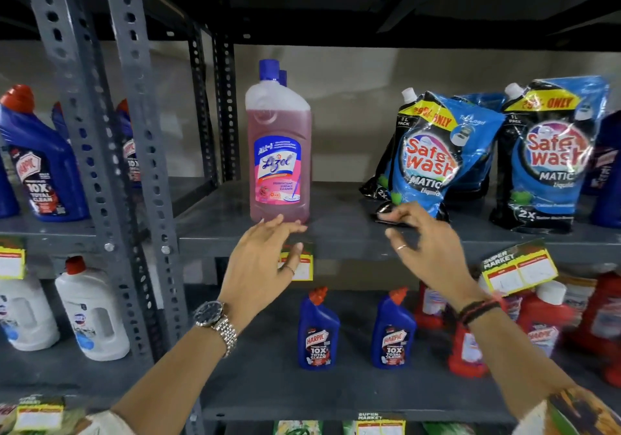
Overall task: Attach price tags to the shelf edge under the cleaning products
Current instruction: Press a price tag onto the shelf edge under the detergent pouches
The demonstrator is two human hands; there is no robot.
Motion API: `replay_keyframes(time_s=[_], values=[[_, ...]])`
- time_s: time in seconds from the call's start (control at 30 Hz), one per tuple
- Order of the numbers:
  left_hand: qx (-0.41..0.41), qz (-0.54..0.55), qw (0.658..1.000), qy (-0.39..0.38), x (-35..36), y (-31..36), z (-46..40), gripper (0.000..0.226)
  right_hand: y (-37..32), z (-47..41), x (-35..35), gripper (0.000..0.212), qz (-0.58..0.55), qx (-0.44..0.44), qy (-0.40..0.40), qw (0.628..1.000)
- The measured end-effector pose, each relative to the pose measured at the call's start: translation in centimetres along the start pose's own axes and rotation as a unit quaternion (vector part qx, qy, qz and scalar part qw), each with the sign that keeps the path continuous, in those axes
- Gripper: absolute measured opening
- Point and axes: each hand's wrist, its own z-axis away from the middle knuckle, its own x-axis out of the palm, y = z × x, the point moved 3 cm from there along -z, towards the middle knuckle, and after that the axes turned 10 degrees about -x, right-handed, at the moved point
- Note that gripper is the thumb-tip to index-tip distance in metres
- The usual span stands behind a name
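The left hand [260, 259], fingers spread, presses a price tag [302, 261] onto the shelf edge [353, 248] below the Lizol bottle [279, 152]; the right hand [423, 243] hovers loosely open. Next, probably smoothing it flat.

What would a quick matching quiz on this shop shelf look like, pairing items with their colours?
Things:
1. Lizol bottle
2. Safewash pouch
3. Harpic bottle
4. Jug at lower left

Colours:
A. white with red cap
B. pink liquid, blue cap
C. dark blue with red cap
D. blue and black, white spout

Pairs: 1-B, 2-D, 3-C, 4-A
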Motion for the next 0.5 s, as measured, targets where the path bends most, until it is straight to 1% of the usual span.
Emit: replay_keyframes(time_s=[0.1, 0.23, 0.37, 0.5], values=[[0.036, 0.011, 0.999, -0.031, 2.8, 3.8, -0.6, 0.022, 4.0, 1.4, -4.9, 0.021, 0.05, 0.02, 0.06, 0.997], [0.052, 0.033, 0.996, -0.07, 7.2, 9.2, -1.2, 0.02, 9.7, 3.2, -10.0, 0.016, 0.075, 0.056, 0.066, 0.993], [0.046, 0.04, 0.994, -0.092, 10.6, 13.9, -1.5, 0.016, 13.8, 4.5, -12.4, 0.015, 0.052, 0.069, 0.031, 0.996], [0.036, 0.014, 0.996, -0.086, 12.6, 17.9, -1.2, 0.024, 16.2, 5.6, -13.0, 0.01, 0.01, 0.055, -0.021, 0.998]])
